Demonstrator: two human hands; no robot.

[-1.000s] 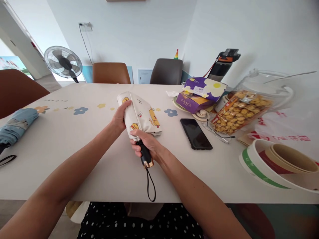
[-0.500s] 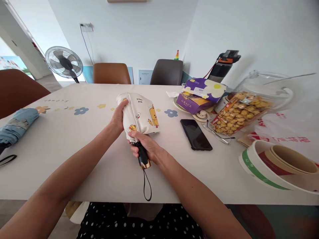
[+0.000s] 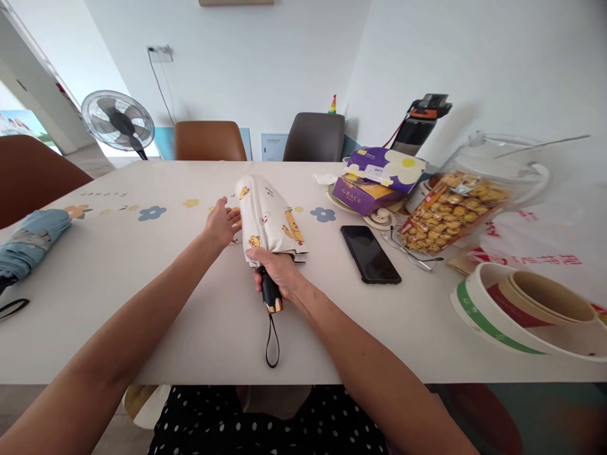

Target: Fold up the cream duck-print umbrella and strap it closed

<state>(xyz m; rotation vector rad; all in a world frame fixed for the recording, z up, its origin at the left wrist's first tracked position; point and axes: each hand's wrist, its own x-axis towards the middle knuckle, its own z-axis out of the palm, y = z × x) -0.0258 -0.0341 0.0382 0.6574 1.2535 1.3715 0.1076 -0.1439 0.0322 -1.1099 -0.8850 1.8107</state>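
Observation:
A folded white umbrella (image 3: 268,218) with yellow duck prints is held over the middle of the table, its cloth in loose folds. My right hand (image 3: 275,270) is closed around the lower end of the cloth and the top of the black handle. The handle has a copper-coloured end, and a black wrist strap (image 3: 272,344) hangs from it. My left hand (image 3: 222,222) is open, fingers apart and pointing at the umbrella's left side. Whether its fingertips touch the cloth or a flap behind it, I cannot tell.
A phone (image 3: 370,254) and glasses (image 3: 412,251) lie to the right, by a purple box (image 3: 363,194), a snack jar (image 3: 455,212) and a paper roll in a white-green container (image 3: 493,316). A blue folded umbrella (image 3: 35,243) is at far left. A fan (image 3: 118,120) stands behind the table (image 3: 190,341).
My left hand has let go of the umbrella's cloth and opened out to the left. The cloth has turned and its folds have shifted, while my right hand keeps its hold.

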